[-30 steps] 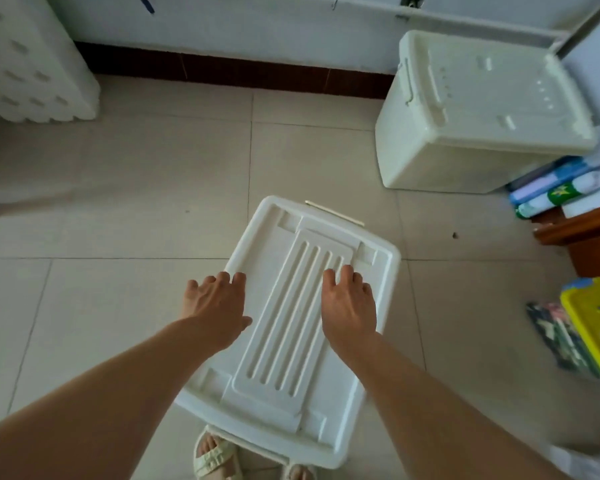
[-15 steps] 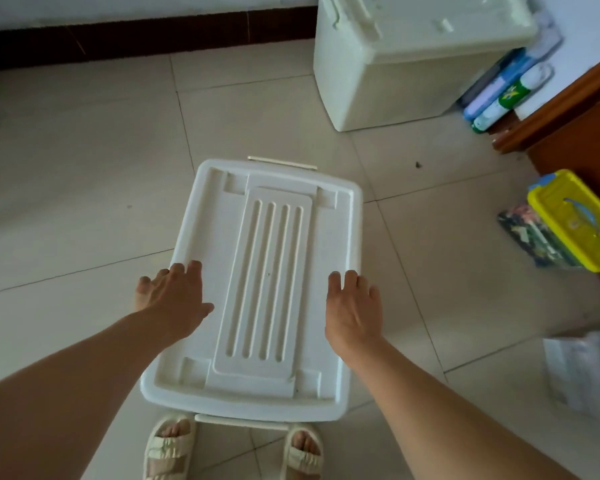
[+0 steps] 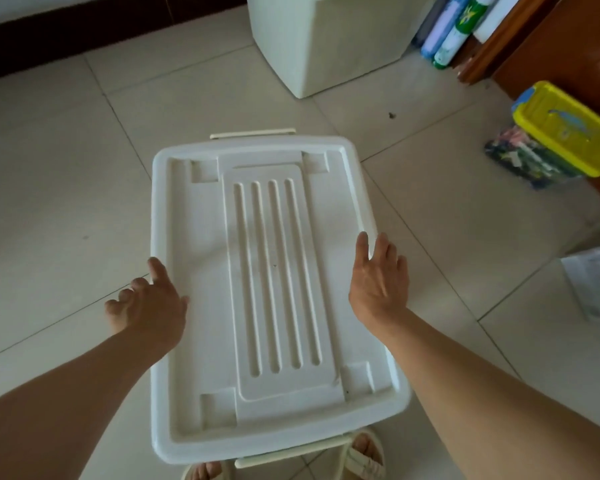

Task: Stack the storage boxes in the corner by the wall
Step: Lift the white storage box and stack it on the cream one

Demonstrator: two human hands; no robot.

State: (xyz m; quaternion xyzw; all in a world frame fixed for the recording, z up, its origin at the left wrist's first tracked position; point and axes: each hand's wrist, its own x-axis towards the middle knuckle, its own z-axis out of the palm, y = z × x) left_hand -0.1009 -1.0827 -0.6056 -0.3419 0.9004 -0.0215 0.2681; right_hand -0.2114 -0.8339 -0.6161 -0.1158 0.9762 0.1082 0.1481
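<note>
Reaching along the two long sides of the white storage box (image 3: 278, 296), both hands are lying near the middle of its lid. The left hand (image 3: 149, 306) is placed at the left rim with the fingers loosely bent over the edge; they do not seem to be grasping anything yet, though the fingertips are partly hidden behind the hand. The right hand (image 3: 378, 282) is resting at the right rim with the fingers nearly straight and relaxed, so it is also not clenched. This symmetrical placing is probably for balance, so that the wide box is not tilting when it is lifted.

The box is standing on the tiled floor (image 3: 66, 202) just in front of the person's sandalled feet (image 3: 364, 455), with a pale handle at its far end and another at the near end. The body under the lid is hidden, so I cannot tell how deep it is. The second storage box (image 3: 323, 46) is standing farther away by the dark skirting board (image 3: 84, 32), and its top is cut off. To the right, a yellow-lidded container (image 3: 561, 129) is lying near brown wooden furniture (image 3: 551, 39); the coloured things under it are too blurred to name.
</note>
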